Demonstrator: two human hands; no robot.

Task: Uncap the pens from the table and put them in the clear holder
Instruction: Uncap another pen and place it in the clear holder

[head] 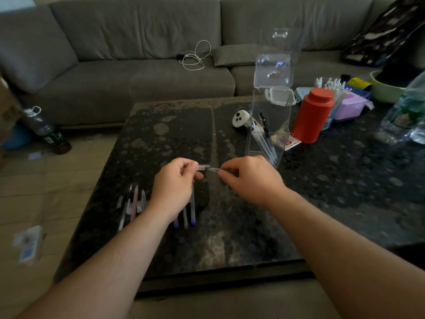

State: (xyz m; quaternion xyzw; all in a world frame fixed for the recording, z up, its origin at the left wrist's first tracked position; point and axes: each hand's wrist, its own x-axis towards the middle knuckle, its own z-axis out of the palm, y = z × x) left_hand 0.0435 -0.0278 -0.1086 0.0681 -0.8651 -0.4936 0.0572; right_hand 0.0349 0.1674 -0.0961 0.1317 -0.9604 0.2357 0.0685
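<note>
Head view, moving from the left: a plastic bottle [46, 132] lies on the floor beside the left edge of the dark stone tabletop [161, 139]. Near the tabletop's front-left corner lies a loose group of pens and caps [132, 203], and just right of them three more pens with blue ends [185, 215] stick out from under the left wrist. The left hand [176, 180] is pinched shut on a pale pen cap [203, 167], held above the middle of the tabletop. The cap's open end nearly meets the tip of a clear pen [213, 170], which the right hand [250, 178] grips between thumb and fingers; cap and pen look just apart, though the blur makes the gap hard to judge. Behind the right hand, toward the right edge, stands the clear holder [269, 125], with a few uncapped pens [264, 139] leaning inside it. A white controller [240, 118] lies just left of the holder, and a red canister [314, 115] stands to its right, near the far right corner.
</note>
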